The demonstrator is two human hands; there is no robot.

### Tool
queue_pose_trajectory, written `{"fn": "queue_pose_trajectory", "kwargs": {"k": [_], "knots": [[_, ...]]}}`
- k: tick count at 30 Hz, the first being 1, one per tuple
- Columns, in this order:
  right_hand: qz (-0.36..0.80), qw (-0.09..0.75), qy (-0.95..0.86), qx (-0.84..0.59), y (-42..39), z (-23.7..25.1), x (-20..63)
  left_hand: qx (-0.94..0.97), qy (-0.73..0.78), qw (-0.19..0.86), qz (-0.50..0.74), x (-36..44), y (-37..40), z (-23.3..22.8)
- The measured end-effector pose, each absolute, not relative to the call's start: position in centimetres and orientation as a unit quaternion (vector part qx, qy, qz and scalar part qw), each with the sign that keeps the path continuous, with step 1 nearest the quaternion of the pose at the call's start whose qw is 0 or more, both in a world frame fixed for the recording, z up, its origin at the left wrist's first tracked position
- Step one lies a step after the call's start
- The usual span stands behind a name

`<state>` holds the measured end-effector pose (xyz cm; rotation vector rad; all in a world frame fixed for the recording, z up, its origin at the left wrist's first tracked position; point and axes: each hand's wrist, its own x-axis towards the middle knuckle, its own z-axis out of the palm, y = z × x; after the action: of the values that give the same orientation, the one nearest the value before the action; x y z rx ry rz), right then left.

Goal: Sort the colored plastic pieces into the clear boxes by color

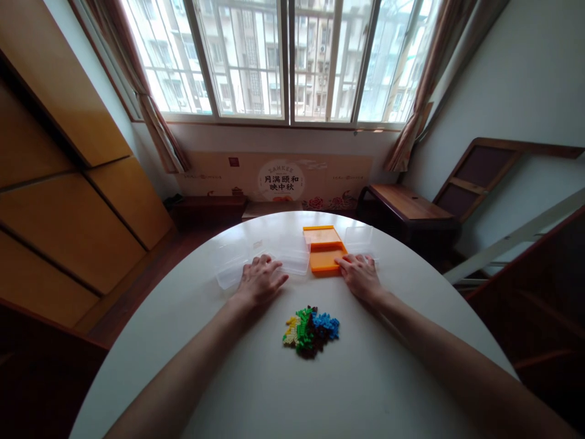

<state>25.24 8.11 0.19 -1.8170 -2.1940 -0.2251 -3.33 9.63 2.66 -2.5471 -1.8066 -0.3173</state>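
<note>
My left hand point(262, 279) rests palm down at the near edge of a clear plastic box point(228, 268), fingers loosely bent and thumb apart. On the other side, my right hand point(361, 275) lies with its fingers apart, its index fingertip touching the near right corner of an orange box point(323, 258) with a see-through lid point(321, 235) folded back. Beyond that hand stands another clear plastic container point(359, 236), partly hidden by the fingers. Between my forearms sits a pile of tiny toy bricks point(309, 332) in yellow, green, brown and blue.
Everything lies on a round white table point(347, 396). Past its far edge, low wooden furniture point(406, 204) stands under a barred window. Wooden cabinets point(68, 238) line the left wall. A white metal rail point(516, 238) and dark wood are on the right.
</note>
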Motion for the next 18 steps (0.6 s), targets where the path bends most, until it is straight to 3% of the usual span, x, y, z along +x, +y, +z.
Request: {"fn": "queue_pose_trajectory", "kwargs": {"k": [9, 18], "knots": [[-0.079, 0.190, -0.752, -0.627, 5.6, -0.8, 28.6, -0.849, -0.514, 0.028, -0.119, -0.9, 8.5, 1.9], [-0.081, 0.205, -0.746, -0.628, 4.6, -0.3, 28.5, -0.765, -0.628, 0.061, -0.126, 1.8, 8.6, 2.1]]}}
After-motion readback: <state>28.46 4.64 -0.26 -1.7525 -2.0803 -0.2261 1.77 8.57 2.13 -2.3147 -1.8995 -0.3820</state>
